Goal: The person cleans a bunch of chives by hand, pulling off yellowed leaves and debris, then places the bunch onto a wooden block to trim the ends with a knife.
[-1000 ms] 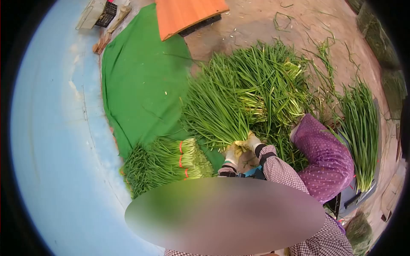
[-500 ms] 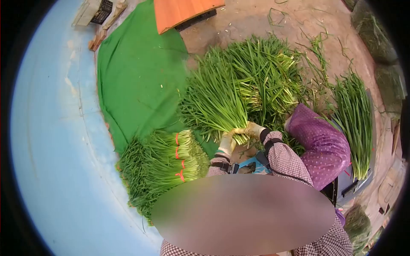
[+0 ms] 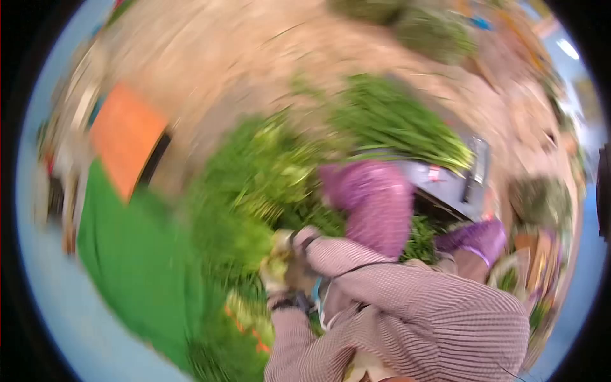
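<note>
A loose bunch of garlic chives (image 3: 245, 240) is between my hands, its pale stem ends toward me and its green leaves pointing away; the view is smeared by motion. My gloved left hand (image 3: 273, 272) closes around the stem ends from the near side. On the other side, my gloved right hand (image 3: 284, 242) also closes on the stems. A larger heap of loose chives (image 3: 264, 162) lies just beyond the bunch. Close to my left forearm are chive bundles (image 3: 245, 318) tied with orange-red bands.
Green cloth (image 3: 133, 254) covers the floor at left, with an orange board (image 3: 127, 137) at its far end. More chives (image 3: 401, 124) lie on a grey platform (image 3: 442, 188) past my purple-covered knee (image 3: 375, 197). Filled bags (image 3: 433, 35) stand at the far side.
My view has swung to the right, so the cloth and orange board now sit farther left and the grey platform is nearer the middle. Both hands stay at the bunch's stems.
</note>
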`<state>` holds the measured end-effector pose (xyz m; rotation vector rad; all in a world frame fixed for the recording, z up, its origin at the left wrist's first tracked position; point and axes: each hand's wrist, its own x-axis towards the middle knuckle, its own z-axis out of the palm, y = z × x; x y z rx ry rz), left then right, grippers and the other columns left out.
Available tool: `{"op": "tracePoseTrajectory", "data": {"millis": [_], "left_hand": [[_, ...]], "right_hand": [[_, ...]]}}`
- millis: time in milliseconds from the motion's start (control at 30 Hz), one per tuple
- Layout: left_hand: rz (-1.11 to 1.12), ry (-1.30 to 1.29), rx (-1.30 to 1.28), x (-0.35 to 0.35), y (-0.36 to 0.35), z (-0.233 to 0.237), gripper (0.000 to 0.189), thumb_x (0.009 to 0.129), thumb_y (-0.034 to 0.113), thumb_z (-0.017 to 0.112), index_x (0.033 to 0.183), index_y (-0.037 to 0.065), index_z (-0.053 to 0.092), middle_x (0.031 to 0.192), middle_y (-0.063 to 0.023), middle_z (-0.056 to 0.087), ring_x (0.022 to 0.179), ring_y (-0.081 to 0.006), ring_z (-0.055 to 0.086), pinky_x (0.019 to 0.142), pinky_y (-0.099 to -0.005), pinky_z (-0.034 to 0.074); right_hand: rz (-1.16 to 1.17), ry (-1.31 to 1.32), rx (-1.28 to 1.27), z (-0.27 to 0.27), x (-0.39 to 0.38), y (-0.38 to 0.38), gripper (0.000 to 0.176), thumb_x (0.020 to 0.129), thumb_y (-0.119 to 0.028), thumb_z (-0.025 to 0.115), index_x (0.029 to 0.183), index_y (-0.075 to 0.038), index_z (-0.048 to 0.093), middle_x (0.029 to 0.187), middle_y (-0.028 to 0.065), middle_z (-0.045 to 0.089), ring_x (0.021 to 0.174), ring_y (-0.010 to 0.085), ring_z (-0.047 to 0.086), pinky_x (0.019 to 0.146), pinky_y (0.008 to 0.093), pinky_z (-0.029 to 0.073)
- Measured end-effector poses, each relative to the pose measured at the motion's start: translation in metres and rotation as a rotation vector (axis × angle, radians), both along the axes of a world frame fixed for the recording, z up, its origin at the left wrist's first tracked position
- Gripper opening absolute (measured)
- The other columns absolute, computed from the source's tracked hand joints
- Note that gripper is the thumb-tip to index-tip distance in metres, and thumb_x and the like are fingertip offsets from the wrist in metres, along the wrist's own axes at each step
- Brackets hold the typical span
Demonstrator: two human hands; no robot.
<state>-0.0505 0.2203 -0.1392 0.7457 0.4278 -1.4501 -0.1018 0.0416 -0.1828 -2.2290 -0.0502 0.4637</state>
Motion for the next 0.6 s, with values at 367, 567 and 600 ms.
{"op": "tracePoseTrajectory", "data": {"millis": [367, 567, 600], "left_hand": [[0.183, -0.322, 0.172, 0.013, 0.007, -0.03, 0.024, 0.088, 0.022, 0.052, 0.095, 0.001, 0.06, 0.093, -0.0121, 0.064, 0.082, -0.0229, 0.061, 0.073, -0.0366, 0.052], [0.178, -0.204, 0.323, 0.0, -0.019, 0.0, 0.019, 0.09, 0.022, 0.059, 0.098, 0.008, 0.066, 0.089, -0.0065, 0.068, 0.079, -0.0223, 0.063, 0.073, -0.0334, 0.051], [0.286, -0.261, 0.299, 0.001, -0.016, -0.013, 0.017, 0.089, 0.02, 0.058, 0.097, 0.007, 0.065, 0.085, -0.0071, 0.067, 0.074, -0.0221, 0.062, 0.068, -0.033, 0.051]], "right_hand": [[-0.721, 0.471, 0.472, 0.069, 0.006, -0.014, 0.019, 0.077, -0.018, 0.077, 0.079, 0.001, 0.071, 0.067, 0.0125, 0.067, 0.059, 0.0234, 0.066, 0.052, 0.0377, 0.05], [-0.189, -0.001, -0.064, 0.017, 0.005, -0.006, 0.026, 0.082, -0.04, 0.071, 0.089, -0.016, 0.075, 0.071, 0.0098, 0.068, 0.063, 0.0241, 0.064, 0.057, 0.0378, 0.05], [-0.278, 0.076, 0.06, 0.021, 0.005, -0.008, 0.022, 0.081, -0.033, 0.071, 0.093, -0.015, 0.072, 0.074, 0.0092, 0.069, 0.065, 0.0252, 0.065, 0.059, 0.0388, 0.051]]}}
